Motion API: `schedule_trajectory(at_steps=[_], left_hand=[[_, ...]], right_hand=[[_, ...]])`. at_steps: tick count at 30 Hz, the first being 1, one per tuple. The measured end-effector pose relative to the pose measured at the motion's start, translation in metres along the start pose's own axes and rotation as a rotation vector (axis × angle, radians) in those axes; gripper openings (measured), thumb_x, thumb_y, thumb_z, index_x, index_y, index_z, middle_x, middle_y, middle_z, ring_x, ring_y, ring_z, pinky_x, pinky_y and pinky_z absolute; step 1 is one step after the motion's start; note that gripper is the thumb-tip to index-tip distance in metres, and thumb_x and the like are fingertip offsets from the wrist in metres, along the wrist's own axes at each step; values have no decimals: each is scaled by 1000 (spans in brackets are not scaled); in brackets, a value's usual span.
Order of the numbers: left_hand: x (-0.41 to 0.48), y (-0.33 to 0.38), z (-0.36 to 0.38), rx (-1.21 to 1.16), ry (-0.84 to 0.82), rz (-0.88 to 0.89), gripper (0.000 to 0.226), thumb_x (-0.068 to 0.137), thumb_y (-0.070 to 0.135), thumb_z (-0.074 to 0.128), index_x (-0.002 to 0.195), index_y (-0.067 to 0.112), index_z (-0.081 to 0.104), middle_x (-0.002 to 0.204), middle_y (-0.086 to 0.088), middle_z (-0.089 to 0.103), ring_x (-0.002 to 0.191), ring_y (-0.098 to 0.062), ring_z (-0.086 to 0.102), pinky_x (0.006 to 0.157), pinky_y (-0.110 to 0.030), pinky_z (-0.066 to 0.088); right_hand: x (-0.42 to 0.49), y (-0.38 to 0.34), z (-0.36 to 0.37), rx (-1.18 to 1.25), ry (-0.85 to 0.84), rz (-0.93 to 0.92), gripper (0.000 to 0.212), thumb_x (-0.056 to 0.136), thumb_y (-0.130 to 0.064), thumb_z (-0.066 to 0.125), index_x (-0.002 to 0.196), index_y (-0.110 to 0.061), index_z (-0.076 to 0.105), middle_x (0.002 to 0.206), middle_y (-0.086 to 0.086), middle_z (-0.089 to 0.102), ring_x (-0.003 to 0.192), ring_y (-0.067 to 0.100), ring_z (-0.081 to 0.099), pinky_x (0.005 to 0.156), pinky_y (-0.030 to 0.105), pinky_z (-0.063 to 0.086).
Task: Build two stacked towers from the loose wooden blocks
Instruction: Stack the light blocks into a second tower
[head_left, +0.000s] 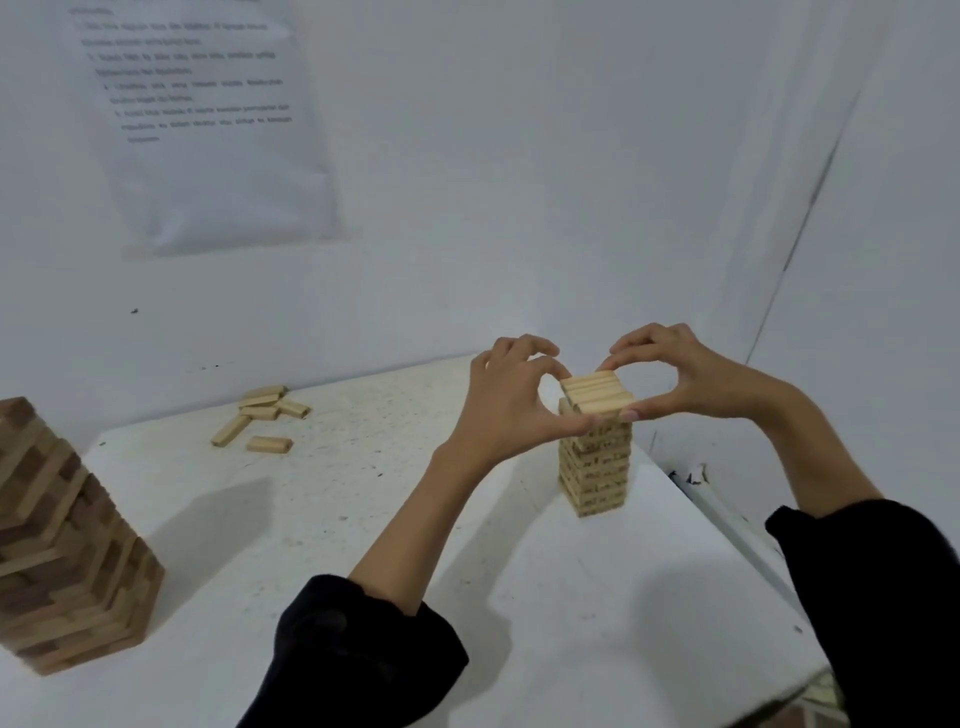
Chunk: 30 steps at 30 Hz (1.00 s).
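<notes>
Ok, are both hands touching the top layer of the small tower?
Touching. In the head view the left hand and the right hand each pinch the top layer, thumb on its near edge, forefinger on its far edge.

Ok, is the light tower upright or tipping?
Upright: the light tower stands straight on the table; left hand and right hand pinch its top layer.

Left hand (511, 400) and right hand (675, 374) pinch tower (595, 467) top.

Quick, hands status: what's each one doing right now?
Left hand: pinching the top layer of the small tower.
Right hand: pinching the same top layer from the other side.
</notes>
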<state>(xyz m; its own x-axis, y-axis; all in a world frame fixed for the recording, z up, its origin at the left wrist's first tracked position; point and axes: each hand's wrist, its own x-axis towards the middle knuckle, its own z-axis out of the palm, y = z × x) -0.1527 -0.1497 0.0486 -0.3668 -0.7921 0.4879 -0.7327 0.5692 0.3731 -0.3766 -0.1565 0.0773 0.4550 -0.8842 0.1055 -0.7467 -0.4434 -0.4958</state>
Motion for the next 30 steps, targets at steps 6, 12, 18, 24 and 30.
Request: schedule_trajectory(at_steps=[6,12,18,24,30], left_hand=[[1,1,12,-1,-39,-57,61,62,67,65,104,24,67,132,8,48,126,-11,35,103,-37,23],[-1,-2,13,22,-68,-89,57,67,63,73,107,23,67,134,8,47,128,-11,33,103,-36,22],[-1,0,17,0,-77,-109,55,69,62,72,109,23,66,133,8,48,126,-10,35,103,-36,23],[-3,2,15,-28,-107,-114,75,66,70,68,123,22,57,133,7,47,126,-12,36,102,-34,23],[-9,-4,-3,-121,-57,-156,77,71,70,59,131,23,51,135,7,48,124,-12,40,103,-34,30]], right_hand=[[4,14,5,35,-29,13,49,58,-51,68,105,-52,51,124,-8,44,118,12,26,99,27,21],[9,20,12,63,-61,14,51,59,-53,68,107,-54,50,124,-10,44,118,11,26,100,28,24],[9,29,15,67,-74,45,54,62,-56,69,113,-57,49,128,-10,44,124,14,27,105,38,28],[5,26,15,113,-66,66,59,63,-53,66,119,-51,47,129,-11,41,128,14,27,102,31,29],[13,2,13,140,108,15,49,68,-62,55,116,-49,52,125,-13,46,126,15,34,97,30,34]])
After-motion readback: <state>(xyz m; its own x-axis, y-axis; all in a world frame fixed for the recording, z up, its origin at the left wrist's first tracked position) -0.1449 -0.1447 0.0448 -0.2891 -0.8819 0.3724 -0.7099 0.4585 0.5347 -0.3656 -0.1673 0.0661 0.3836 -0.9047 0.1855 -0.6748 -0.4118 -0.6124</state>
